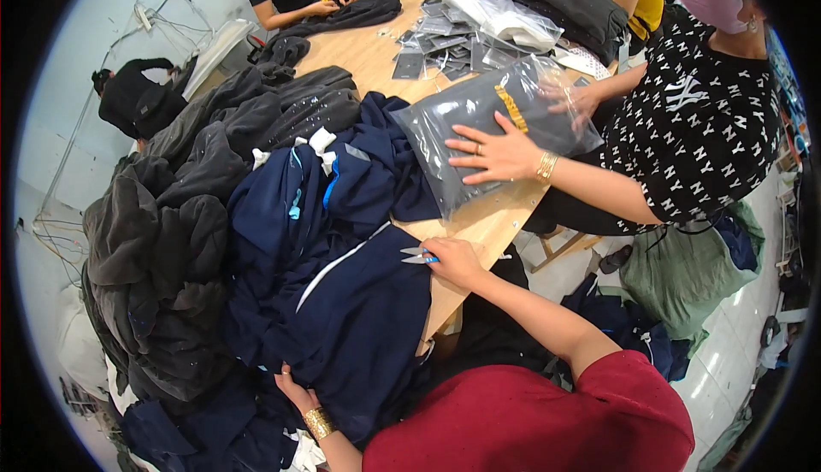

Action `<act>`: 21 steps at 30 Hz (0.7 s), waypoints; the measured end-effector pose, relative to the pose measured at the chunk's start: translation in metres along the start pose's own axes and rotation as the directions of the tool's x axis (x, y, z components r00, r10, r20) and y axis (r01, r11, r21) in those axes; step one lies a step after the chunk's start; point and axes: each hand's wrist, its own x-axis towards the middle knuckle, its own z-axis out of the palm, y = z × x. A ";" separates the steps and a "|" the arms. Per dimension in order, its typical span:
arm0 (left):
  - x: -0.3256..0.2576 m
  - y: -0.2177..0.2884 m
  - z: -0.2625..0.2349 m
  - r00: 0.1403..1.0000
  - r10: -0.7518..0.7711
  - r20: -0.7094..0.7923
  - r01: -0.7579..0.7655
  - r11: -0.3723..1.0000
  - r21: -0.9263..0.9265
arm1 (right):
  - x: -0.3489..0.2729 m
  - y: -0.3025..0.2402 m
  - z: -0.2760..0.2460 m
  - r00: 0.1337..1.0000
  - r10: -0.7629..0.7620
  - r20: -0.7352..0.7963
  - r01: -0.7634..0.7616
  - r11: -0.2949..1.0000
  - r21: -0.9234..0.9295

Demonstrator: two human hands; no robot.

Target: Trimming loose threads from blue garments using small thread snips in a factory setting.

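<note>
A navy garment (pixel 368 301) with a white stripe lies spread in front of me at the table's edge. My right hand (pixel 455 263) is closed around small thread snips (pixel 417 256) with a blue handle, their blades apart over the cloth. At the lower left, my left hand (pixel 298 391) grips the garment's near edge, its fingers partly hidden by the fabric. More navy garments (pixel 274 190) with white and light-blue bits are heaped just beyond.
Dark grey garments (pixel 154 275) pile up on the left. Across from me, a co-worker's hands (pixel 500 151) press on a clear bag (pixel 428 143) holding a folded dark garment. Tags and plastic bags (pixel 505 19) lie on the wooden table (pixel 351 49). A green sack (pixel 684 267) stands on the floor.
</note>
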 end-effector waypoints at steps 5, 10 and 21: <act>0.000 -0.004 -0.002 0.996 0.063 0.070 -0.062 0.998 -0.019 | -0.005 -0.003 0.004 0.998 0.062 0.033 -0.062 0.998 0.005; 0.003 -0.011 -0.010 0.997 0.066 0.034 -0.065 0.997 -0.033 | -0.004 -0.002 0.004 1.000 0.018 -0.004 -0.018 1.000 0.002; 0.002 -0.008 -0.004 0.993 0.094 0.074 -0.089 0.994 -0.062 | -0.002 -0.002 0.002 1.000 -0.002 -0.010 0.002 1.000 -0.012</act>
